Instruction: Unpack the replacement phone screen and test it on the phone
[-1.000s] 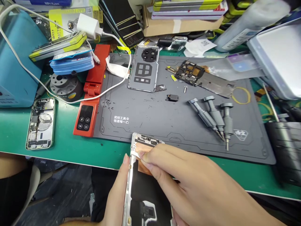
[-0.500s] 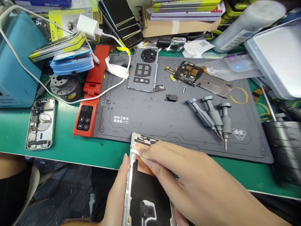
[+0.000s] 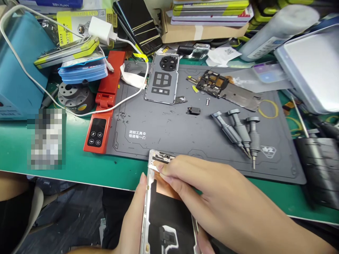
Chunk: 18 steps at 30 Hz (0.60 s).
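My left hand (image 3: 132, 215) is wrapped round a stripped phone frame (image 3: 169, 206), its thumb along the left edge and fingertips at the right edge. The frame, tilted at the table's front edge, shows a black sheet, a copper patch and a pale metal rim. Near its upper left corner my right hand (image 3: 214, 192) pinches a small white piece (image 3: 153, 167) between thumb and forefinger, against the inside of the frame. The piece's kind is unclear, as the fingers cover most of it.
On the grey mat (image 3: 164, 130) lie a phone back cover (image 3: 161, 79), a phone part with its board (image 3: 214, 84), a small black module (image 3: 193, 110) and three screwdrivers (image 3: 239, 132). A red device (image 3: 96, 134) stands left, crossed by a white cable (image 3: 132, 92).
The white piece and my right fingertips have shifted slightly up along the frame's left edge. My left hand keeps its hold, and the whole view has drifted a little.
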Motion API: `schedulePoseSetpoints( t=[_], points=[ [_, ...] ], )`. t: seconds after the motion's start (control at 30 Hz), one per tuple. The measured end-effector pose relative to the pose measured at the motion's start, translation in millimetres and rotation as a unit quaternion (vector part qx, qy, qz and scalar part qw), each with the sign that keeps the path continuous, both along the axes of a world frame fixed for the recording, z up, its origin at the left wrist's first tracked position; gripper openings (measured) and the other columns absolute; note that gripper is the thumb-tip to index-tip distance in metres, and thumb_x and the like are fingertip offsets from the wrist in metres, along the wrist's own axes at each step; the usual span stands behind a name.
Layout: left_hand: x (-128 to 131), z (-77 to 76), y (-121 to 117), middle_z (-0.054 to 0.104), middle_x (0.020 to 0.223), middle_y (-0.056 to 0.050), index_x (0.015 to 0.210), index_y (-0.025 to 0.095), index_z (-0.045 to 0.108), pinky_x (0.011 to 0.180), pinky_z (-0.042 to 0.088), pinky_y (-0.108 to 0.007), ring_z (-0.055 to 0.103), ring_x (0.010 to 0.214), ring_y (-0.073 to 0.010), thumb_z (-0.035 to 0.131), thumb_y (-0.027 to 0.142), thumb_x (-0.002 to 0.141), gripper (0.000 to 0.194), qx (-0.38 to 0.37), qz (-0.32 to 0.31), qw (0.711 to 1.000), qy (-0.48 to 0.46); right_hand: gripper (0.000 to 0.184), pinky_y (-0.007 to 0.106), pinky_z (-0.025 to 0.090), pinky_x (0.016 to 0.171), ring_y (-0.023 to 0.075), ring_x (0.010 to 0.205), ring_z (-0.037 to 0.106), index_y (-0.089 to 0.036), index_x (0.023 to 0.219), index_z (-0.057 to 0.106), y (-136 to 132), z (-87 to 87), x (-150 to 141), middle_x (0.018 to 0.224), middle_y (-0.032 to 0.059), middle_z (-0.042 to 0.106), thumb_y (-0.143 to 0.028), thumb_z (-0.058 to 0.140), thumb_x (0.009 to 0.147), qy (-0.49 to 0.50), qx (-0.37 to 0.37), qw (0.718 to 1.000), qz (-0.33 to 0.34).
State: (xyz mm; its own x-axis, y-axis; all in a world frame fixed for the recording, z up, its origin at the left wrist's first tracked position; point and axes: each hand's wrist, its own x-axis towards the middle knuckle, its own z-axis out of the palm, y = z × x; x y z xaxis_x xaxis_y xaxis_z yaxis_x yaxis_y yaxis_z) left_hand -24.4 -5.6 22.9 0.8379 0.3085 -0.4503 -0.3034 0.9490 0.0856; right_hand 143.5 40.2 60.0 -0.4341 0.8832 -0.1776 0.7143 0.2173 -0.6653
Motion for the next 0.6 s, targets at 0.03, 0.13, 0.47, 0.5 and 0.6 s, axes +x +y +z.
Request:
schedulePoseSetpoints(
  t=[0.03, 0.13, 0.47, 0.5, 0.6],
  points=[
    [0, -0.2, 0, 0.072, 0.06, -0.015, 0.073, 0.017, 0.073, 0.104, 0.054, -0.059, 0.08, 0.087, -0.0391, 0.017, 0.098, 0.084, 0.099, 0.0, -0.004, 1.0, 0.002, 0.029, 0.027, 0.041, 0.055, 0.0142, 0.059, 0.059, -0.024, 0.079, 0.052, 0, 0.7, 0, 0.071, -0.0036, 0.061, -0.01, 0.04, 0.102, 0.004, 0.002, 1.0, 0.008],
    [-2, -0.7, -1, 0.073, 0.065, -0.017, 0.074, 0.017, 0.073, 0.106, 0.053, -0.061, 0.079, 0.095, -0.0418, 0.012, 0.1, 0.082, 0.103, -0.007, -0.017, 1.0, 0.007, 0.03, 0.026, 0.043, 0.056, 0.0139, 0.06, 0.061, -0.024, 0.079, 0.052, 0, 1.9, -1, 0.071, -0.0042, 0.062, -0.008, 0.04, 0.101, 0.007, 0.005, 1.0, 0.008],
    [5, -10.4, -9, 0.07, 0.058, -0.015, 0.071, 0.015, 0.074, 0.101, 0.054, -0.059, 0.078, 0.082, -0.0373, 0.002, 0.103, 0.076, 0.114, -0.025, -0.017, 0.999, 0.01, 0.027, 0.029, 0.036, 0.049, 0.016, 0.051, 0.056, -0.025, 0.077, 0.047, 2, -2.9, -3, 0.067, -0.0043, 0.054, -0.011, 0.041, 0.1, -0.06, 0.052, 0.997, -0.006],
    [7, -11.6, -10, 0.07, 0.057, -0.015, 0.071, 0.015, 0.074, 0.1, 0.054, -0.06, 0.077, 0.081, -0.0374, 0.0, 0.104, 0.074, 0.115, -0.03, -0.017, 0.999, 0.01, 0.028, 0.028, 0.036, 0.049, 0.0154, 0.051, 0.056, -0.025, 0.077, 0.046, 2, -2.3, -3, 0.067, -0.0046, 0.054, -0.011, 0.041, 0.1, -0.056, 0.059, 0.997, -0.001],
    [8, -13.8, -11, 0.068, 0.055, -0.013, 0.07, 0.014, 0.074, 0.099, 0.054, -0.061, 0.077, 0.076, -0.0358, -0.002, 0.104, 0.073, 0.117, -0.039, -0.021, 0.999, 0.006, 0.029, 0.027, 0.037, 0.049, 0.0137, 0.05, 0.055, -0.025, 0.076, 0.043, 3, 0.0, -3, 0.065, -0.0057, 0.054, -0.009, 0.042, 0.1, -0.036, 0.075, 0.996, 0.014]
  ],
)
